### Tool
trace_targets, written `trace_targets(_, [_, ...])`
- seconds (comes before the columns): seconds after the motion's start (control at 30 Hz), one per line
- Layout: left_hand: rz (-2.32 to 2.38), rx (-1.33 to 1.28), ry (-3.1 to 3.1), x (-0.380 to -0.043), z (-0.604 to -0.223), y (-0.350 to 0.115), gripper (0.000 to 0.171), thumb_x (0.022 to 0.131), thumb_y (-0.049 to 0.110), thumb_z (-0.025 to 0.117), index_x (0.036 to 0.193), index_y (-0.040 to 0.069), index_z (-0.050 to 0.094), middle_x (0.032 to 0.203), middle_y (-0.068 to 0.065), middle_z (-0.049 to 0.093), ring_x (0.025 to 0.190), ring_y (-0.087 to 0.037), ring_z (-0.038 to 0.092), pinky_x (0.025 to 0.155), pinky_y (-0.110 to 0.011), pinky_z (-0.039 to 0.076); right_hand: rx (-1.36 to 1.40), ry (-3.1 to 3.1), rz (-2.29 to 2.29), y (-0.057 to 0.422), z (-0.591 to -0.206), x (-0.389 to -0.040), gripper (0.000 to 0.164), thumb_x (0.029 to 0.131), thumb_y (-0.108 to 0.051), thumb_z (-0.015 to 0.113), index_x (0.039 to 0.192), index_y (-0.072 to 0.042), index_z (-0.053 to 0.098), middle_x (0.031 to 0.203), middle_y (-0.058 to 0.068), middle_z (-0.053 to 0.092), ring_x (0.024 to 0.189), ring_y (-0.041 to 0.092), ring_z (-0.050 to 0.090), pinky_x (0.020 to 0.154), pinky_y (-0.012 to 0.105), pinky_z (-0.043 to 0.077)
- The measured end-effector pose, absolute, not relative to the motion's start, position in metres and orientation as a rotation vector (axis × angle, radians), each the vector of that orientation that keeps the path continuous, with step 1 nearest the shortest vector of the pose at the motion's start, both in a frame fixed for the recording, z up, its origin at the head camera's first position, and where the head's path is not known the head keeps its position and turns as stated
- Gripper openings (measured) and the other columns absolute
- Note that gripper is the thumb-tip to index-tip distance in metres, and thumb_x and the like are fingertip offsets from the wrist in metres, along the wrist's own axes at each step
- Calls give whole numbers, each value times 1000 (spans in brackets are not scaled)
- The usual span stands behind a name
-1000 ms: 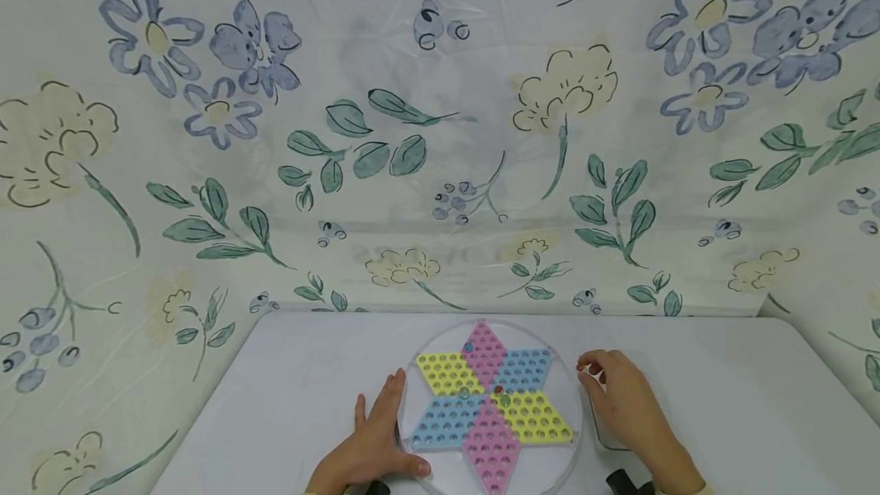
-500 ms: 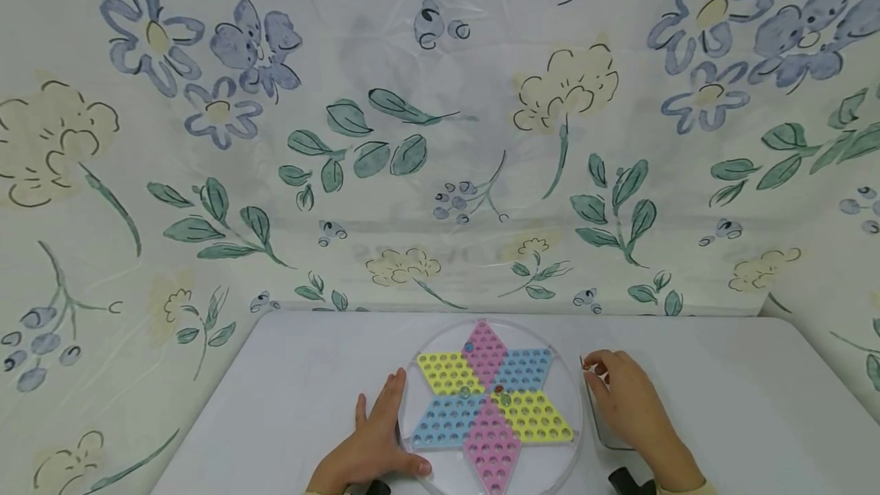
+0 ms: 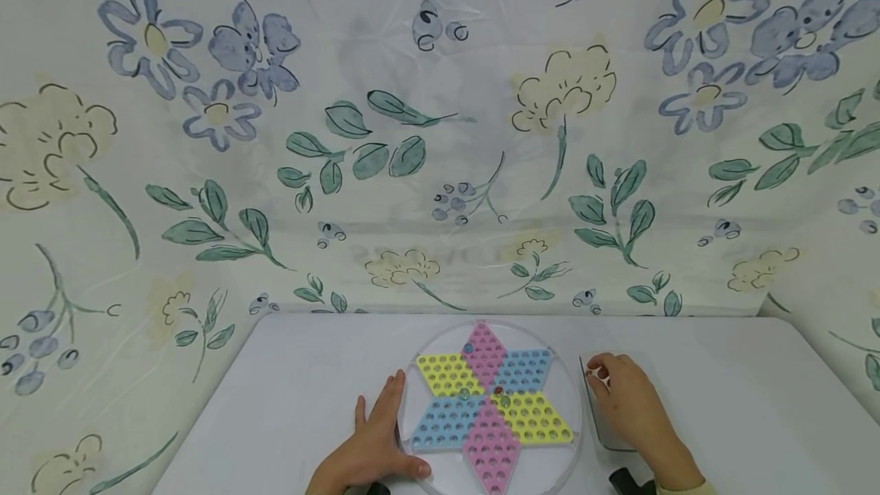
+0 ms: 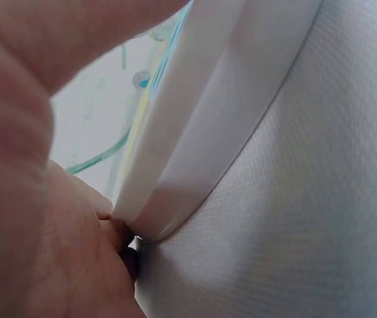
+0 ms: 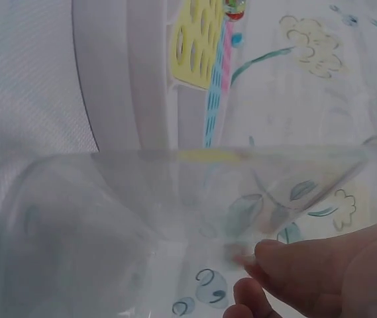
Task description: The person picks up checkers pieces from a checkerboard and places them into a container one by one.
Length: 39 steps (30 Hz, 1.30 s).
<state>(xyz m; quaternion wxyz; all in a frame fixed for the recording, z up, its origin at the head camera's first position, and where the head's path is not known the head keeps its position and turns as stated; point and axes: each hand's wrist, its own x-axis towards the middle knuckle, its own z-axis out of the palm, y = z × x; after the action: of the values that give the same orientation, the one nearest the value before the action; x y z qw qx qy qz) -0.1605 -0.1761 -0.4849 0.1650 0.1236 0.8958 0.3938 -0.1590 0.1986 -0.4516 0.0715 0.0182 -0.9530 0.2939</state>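
Note:
A round white Chinese checkers board [image 3: 428, 472] with a pink, yellow and blue star lies on the table. My left hand [image 3: 371, 434] rests along its left rim, fingers spread and thumb reaching over the near left edge. In the left wrist view the palm is against the board's white side wall [image 4: 181, 132]. My right hand [image 3: 629, 399] is right of the board, over a clear plastic box [image 3: 614, 448]. Its thumb and forefinger pinch a small reddish marble, mostly hidden by the fingertips. Through the box wall [image 5: 75, 225] in the right wrist view, the marble [image 5: 240, 256] looks blurred.
Several marbles sit on the board: a blue one [image 3: 468, 347] in the far pink point, a red one [image 3: 498, 390] and a greenish one [image 3: 505, 401] near the centre, and a clear one [image 3: 464, 393] left of them. Floral cloth [image 3: 474, 174] stands behind the white table [image 3: 309, 357].
My right hand has shifted slightly right and towards me, away from the board's rim, with the reddish marble at its fingertips. The left hand and board have stayed put.

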Motion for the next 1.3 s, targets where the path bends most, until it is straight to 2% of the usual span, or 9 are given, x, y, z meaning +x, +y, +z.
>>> trace_targets(0.83, [1125,326,2547,-158,-482,-175,146,59,47,95,159,-2,1,165,-27,8,152,-46,0,110,-67,-21,11,-2864,888,187,-445,-156,19,92,-5,70,110,3,68,95,10,64,89,24,62,75,40,57])
trace_targets(1.3, [1112,335,2560,-160,-485,-175,147,58,52,94,159,-2,3,165,-26,8,152,-45,0,110,-67,-21,10,-2886,944,176,-445,-154,19,93,-8,69,111,-1,68,97,8,62,85,20,60,74,39,56])
